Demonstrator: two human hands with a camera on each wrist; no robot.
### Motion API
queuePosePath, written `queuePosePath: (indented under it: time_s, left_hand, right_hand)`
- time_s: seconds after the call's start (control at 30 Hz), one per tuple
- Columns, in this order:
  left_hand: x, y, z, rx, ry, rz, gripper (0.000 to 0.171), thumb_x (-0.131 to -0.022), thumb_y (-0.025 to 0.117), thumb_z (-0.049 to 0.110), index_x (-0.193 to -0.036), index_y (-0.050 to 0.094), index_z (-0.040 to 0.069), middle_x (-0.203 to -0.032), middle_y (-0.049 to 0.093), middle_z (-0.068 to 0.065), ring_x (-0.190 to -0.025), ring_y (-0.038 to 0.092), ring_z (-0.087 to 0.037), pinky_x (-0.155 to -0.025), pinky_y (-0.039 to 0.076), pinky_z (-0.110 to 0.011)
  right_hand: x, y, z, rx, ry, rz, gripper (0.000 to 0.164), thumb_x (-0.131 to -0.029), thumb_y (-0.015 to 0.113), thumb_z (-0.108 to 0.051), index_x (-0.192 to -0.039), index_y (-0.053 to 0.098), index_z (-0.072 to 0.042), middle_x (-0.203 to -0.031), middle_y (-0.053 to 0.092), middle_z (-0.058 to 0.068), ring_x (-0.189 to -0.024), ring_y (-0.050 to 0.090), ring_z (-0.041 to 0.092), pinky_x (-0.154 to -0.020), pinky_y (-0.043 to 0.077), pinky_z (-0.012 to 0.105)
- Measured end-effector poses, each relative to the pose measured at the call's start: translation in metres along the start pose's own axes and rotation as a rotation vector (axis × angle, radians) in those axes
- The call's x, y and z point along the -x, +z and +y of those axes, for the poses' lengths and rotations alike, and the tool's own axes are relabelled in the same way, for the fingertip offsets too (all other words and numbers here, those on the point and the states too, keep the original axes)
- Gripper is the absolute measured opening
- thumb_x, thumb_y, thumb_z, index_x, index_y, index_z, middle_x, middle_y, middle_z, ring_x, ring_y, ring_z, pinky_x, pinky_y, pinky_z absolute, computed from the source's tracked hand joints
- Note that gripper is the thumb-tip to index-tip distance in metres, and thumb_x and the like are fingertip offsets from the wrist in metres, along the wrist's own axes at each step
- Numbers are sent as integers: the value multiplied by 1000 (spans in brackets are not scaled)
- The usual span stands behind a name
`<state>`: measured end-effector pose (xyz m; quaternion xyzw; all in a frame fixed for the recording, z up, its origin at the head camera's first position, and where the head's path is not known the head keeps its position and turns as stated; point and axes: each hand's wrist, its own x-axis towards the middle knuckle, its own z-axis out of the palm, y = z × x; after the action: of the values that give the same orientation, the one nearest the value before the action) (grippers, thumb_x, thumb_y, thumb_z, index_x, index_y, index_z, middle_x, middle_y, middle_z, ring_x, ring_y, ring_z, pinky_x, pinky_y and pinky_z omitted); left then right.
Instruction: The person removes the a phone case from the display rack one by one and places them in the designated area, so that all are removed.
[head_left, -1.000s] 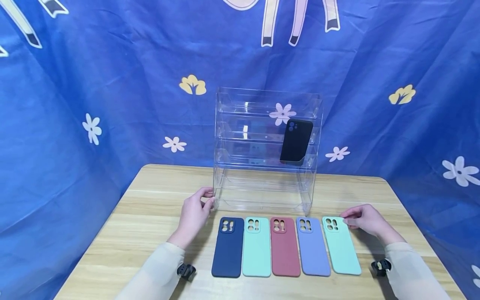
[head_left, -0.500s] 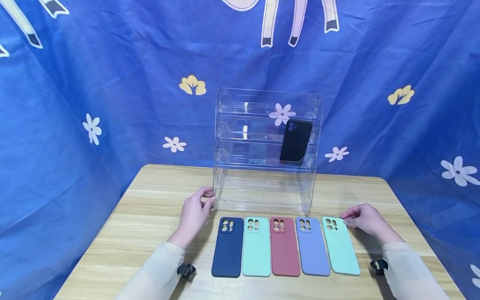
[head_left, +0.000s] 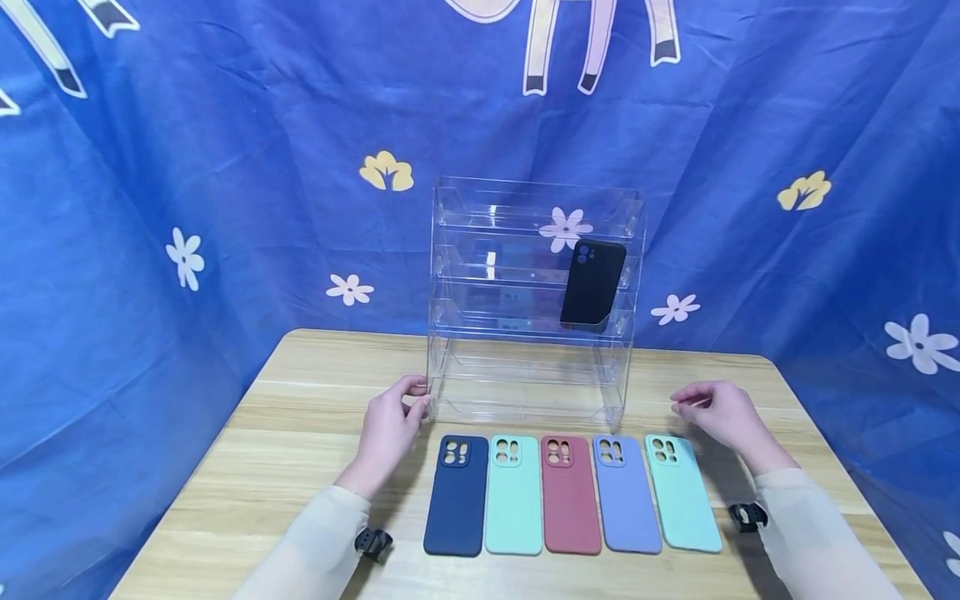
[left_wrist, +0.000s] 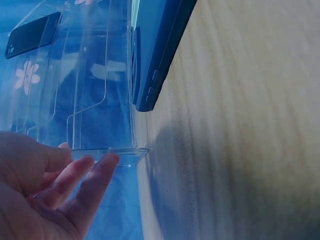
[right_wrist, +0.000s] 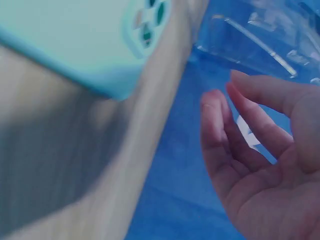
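Observation:
My left hand rests its fingertips against the lower left side of a clear acrylic display rack. In the left wrist view those fingers are fairly straight where they meet the rack's edge. Over the table right of the rack, my right hand has bent fingers and holds nothing. The right wrist view shows a gap between thumb and forefinger. Nearest to it lies a mint phone case, ending a row with a lavender case, a dark red case, another mint case and a navy case.
A black phone case leans on the right side of a middle tier of the rack. Behind the wooden table hangs a blue printed cloth. Each wrist wears a small black camera.
My right hand has let go of the right-hand mint case's upper corner and moved up, away from it. The case stays in the row. My left hand has not moved.

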<state>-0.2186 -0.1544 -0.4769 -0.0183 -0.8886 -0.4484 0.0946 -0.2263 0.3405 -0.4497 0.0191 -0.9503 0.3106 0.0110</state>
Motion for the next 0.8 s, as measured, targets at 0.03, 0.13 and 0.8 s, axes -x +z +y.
queuePosePath:
  time_s: [0.03, 0.13, 0.8]
  left_hand:
    - [0, 0, 0, -3, 1, 1, 33, -100, 68, 8, -132, 64, 6, -116, 74, -14, -74, 76, -30, -49, 56, -22]
    - [0, 0, 0, -7, 2, 2, 32, -100, 68, 9, -132, 65, 6, -116, 74, -13, -74, 76, -29, -50, 56, -22]
    - [0, 1, -2, -6, 15, 17, 32, -99, 68, 7, -130, 65, 4, -114, 74, -15, -75, 77, -28, -52, 57, -21]
  right_hand:
    - [-2, -2, -5, -3, -14, 26, 22, -92, 77, -17, -108, 77, -1, -95, 78, 11, -77, 66, 12, -66, 55, 24]
    - [-7, -6, -20, -17, -53, 112, 22, -94, 75, -18, -110, 77, -3, -100, 78, 13, -78, 66, 10, -64, 54, 20]
    - [-44, -49, -111, -75, -175, 406, 19, -97, 72, -24, -114, 78, -16, -103, 79, 7, -76, 63, -7, -64, 49, 7]
